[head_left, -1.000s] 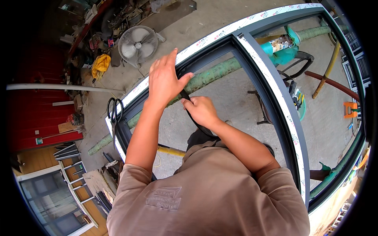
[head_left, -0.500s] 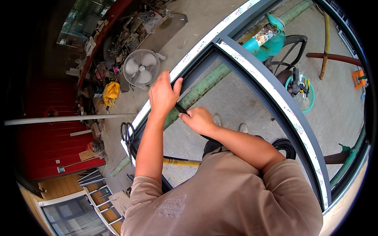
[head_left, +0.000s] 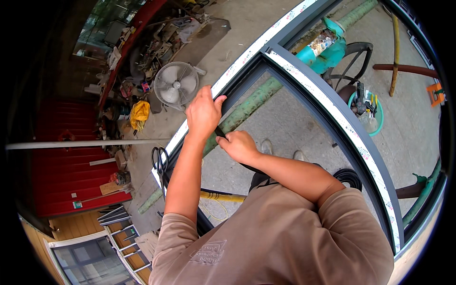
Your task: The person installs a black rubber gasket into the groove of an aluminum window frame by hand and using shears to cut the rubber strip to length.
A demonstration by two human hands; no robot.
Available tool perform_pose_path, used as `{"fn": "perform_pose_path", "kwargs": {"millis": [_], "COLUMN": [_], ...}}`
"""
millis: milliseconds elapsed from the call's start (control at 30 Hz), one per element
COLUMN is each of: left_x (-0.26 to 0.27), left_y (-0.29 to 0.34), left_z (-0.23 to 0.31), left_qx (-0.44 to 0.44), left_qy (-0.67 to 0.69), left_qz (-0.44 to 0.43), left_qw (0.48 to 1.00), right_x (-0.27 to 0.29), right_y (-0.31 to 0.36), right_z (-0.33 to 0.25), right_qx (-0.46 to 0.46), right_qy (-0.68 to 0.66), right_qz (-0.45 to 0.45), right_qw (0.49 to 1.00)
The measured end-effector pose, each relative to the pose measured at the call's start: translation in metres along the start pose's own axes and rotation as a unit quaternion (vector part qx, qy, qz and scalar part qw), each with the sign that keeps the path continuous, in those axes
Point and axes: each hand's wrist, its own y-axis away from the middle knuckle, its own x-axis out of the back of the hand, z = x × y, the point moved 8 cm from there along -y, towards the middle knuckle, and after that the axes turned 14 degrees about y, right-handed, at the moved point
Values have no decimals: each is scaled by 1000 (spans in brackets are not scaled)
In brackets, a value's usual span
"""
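A large dark grey window frame (head_left: pixel 304 76) with white printed protective film on its faces lies across the view. My left hand (head_left: pixel 204 111) is wrapped over its left bar, fingers on the outer side and thumb on the inner edge. Just right of it, my right hand (head_left: pixel 239 146) is closed on a black rubber sealing strip (head_left: pixel 219 131), which runs up to the frame under my left hand. The strip's other end passes beneath my right forearm. Black-handled scissors (head_left: pixel 160 161) rest at the frame's near left corner, beside my left forearm.
Green pipes (head_left: pixel 251 107) support the frame from below. A teal basin (head_left: pixel 380 118) of tools stands to the right, and a coil of black strip (head_left: pixel 348 178) lies on the floor. At the left are a white fan (head_left: pixel 176 84), a yellow bag (head_left: pixel 139 115) and piled clutter.
The whole scene has shifted slightly to the right as my view moved. Both hands keep nearly the same places on the frame and the strip.
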Motion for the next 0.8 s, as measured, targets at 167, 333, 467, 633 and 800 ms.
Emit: {"fn": "perform_pose_path", "kwargs": {"millis": [167,333,467,633,800], "left_x": [5,2,2,6,6], "left_y": [-1,6,3,2,10], "left_z": [-8,0,-1,-12,-7], "left_qx": [-23,-12,-40,-70,-60], "left_qy": [42,16,22,73,48], "left_qz": [-44,-21,-31,-79,-70], "left_qw": [998,1000,998,992,995], "right_x": [-5,-6,-15,-14,-14], "right_y": [1,1,-1,1,3], "right_z": [0,-2,1,-2,-4], "right_qx": [-18,-6,-11,-21,-34], "right_qy": [-27,-34,-49,-71,-73], "right_qz": [0,29,35,20,20], "right_qw": [999,999,998,997,997]}}
